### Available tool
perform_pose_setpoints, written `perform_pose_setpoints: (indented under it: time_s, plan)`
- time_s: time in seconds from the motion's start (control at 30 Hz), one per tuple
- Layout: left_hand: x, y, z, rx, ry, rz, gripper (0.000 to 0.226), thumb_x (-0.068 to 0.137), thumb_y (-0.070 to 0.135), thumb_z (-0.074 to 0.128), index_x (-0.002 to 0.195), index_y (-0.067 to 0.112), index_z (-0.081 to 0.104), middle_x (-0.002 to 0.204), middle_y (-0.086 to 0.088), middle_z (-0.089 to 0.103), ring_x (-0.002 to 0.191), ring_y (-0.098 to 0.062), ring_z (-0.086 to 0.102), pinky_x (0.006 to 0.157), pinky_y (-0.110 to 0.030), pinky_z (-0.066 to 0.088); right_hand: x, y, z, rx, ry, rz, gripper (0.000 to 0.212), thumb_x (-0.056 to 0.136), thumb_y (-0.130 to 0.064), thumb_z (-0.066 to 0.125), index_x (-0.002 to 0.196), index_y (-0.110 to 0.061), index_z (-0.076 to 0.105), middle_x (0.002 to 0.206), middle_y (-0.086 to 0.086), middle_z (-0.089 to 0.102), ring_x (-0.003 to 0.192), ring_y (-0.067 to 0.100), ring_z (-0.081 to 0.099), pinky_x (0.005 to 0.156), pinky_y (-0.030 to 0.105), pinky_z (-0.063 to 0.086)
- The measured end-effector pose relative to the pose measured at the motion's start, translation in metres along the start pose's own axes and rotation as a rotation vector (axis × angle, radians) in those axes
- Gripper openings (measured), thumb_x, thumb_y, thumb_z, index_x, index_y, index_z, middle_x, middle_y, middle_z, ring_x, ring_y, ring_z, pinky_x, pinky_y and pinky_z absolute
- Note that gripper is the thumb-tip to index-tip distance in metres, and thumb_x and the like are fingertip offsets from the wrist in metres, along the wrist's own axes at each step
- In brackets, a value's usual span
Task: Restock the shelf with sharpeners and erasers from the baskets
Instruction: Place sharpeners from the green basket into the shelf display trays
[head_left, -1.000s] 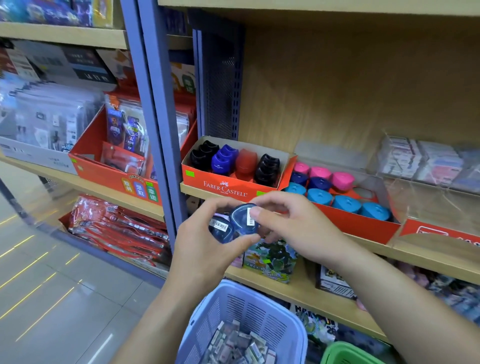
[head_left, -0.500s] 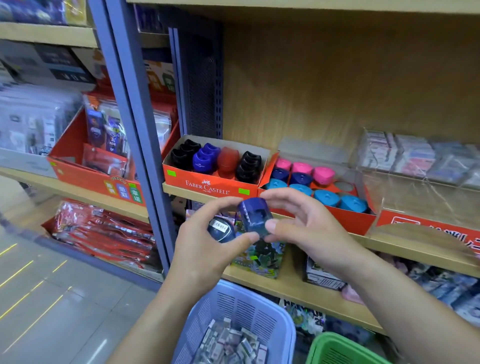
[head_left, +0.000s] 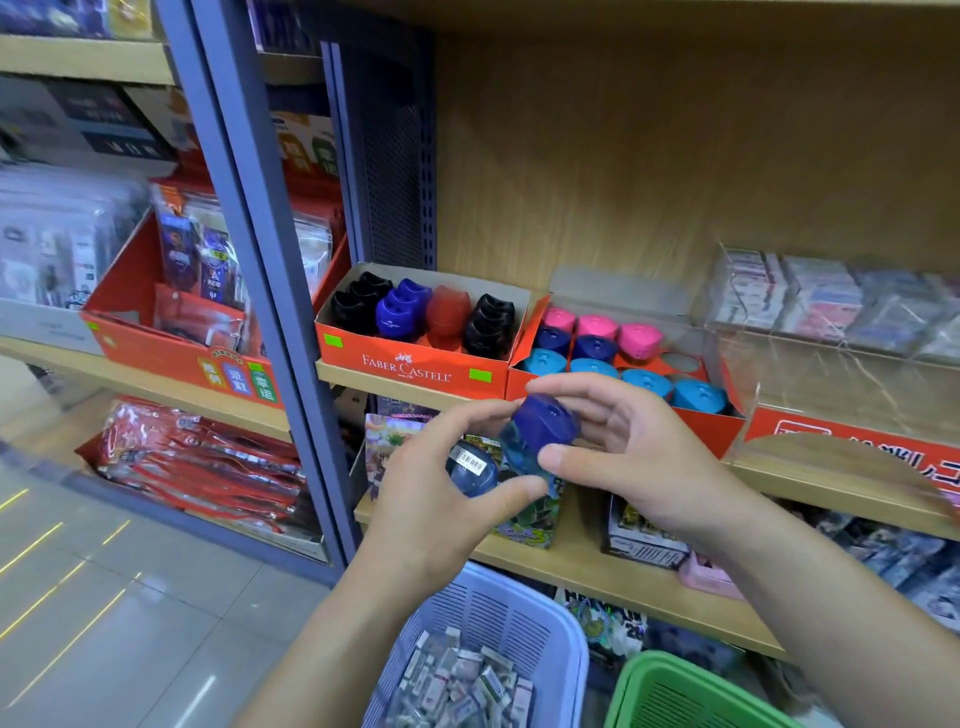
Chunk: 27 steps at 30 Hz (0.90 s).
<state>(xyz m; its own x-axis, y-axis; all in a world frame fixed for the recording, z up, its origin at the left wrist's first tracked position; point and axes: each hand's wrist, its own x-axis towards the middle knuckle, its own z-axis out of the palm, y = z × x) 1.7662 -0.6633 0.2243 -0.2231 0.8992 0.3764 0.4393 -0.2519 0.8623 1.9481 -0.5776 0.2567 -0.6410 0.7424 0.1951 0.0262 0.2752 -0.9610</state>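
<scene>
My left hand (head_left: 434, 499) grips a dark blue sharpener with a barcode label (head_left: 471, 468) in front of the shelf. My right hand (head_left: 631, 449) pinches a second dark blue sharpener (head_left: 540, 434) between thumb and fingers, just right of the first. Behind them on the shelf stands a red Faber-Castell box (head_left: 415, 364) with black, blue and red sharpeners. Next to it on the right, a red tray (head_left: 727, 428) holds pink, dark blue and light blue sharpeners, with round holes showing at its right side. Below, a lilac basket (head_left: 498, 613) holds several wrapped erasers (head_left: 462, 680).
A green basket (head_left: 675, 696) sits at the bottom right. Clear plastic display boxes (head_left: 831, 312) with small packs stand on the right of the shelf. A blue-grey upright post (head_left: 249, 270) divides the shelving. Packaged goods fill the left shelves and the lower shelf.
My right hand has lifted the second blue sharpener up and away from the one in my left hand and turned it upright. The view has shifted slightly right.
</scene>
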Motion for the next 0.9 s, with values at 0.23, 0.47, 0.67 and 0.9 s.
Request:
perform_pose_setpoints:
  time_s: [0.23, 0.47, 0.67, 0.9]
  plan:
    - [0.0, 0.0, 0.006, 0.031, 0.013, 0.031, 0.049, 0.074, 0.024, 0.09, 0.115, 0.04, 0.069, 0.11, 0.023, 0.069, 0.11, -0.001, 0.063, 0.096, -0.025, 0.049, -0.007, -0.007, -0.004, -0.202, 0.056, 0.011, 0.038, 0.08, -0.019, 0.084, 0.114, -0.031, 0.072, 0.112, -0.011, 0.073, 0.101, 0.011, 0.069, 0.091, 0.031, 0.055]
    - [0.0, 0.002, 0.007, -0.039, -0.051, 0.005, 0.048, 0.083, 0.02, 0.084, 0.122, 0.042, 0.068, 0.107, 0.024, 0.069, 0.101, 0.0, 0.065, 0.09, -0.023, 0.048, -0.02, -0.014, -0.012, -0.368, -0.034, -0.027, 0.056, 0.081, -0.028, 0.083, 0.129, -0.046, 0.061, 0.122, -0.017, 0.065, 0.099, 0.011, 0.064, 0.077, 0.037, 0.059]
    - [-0.001, 0.008, 0.009, -0.206, -0.105, -0.042, 0.046, 0.086, 0.015, 0.08, 0.123, 0.041, 0.071, 0.106, 0.017, 0.075, 0.082, 0.006, 0.062, 0.081, -0.022, 0.048, -0.021, -0.02, -0.027, -0.302, -0.109, -0.042, 0.056, 0.088, -0.007, 0.07, 0.132, -0.042, 0.061, 0.12, -0.01, 0.067, 0.094, 0.031, 0.069, 0.086, 0.05, 0.058]
    - [0.0, 0.009, 0.018, -0.274, -0.134, -0.041, 0.042, 0.075, 0.019, 0.078, 0.115, 0.029, 0.074, 0.103, 0.01, 0.076, 0.078, 0.001, 0.066, 0.066, -0.017, 0.051, -0.022, -0.014, -0.028, -0.238, -0.033, -0.017, 0.04, 0.073, -0.031, 0.089, 0.102, -0.033, 0.062, 0.105, -0.005, 0.069, 0.087, 0.021, 0.07, 0.078, 0.044, 0.06]
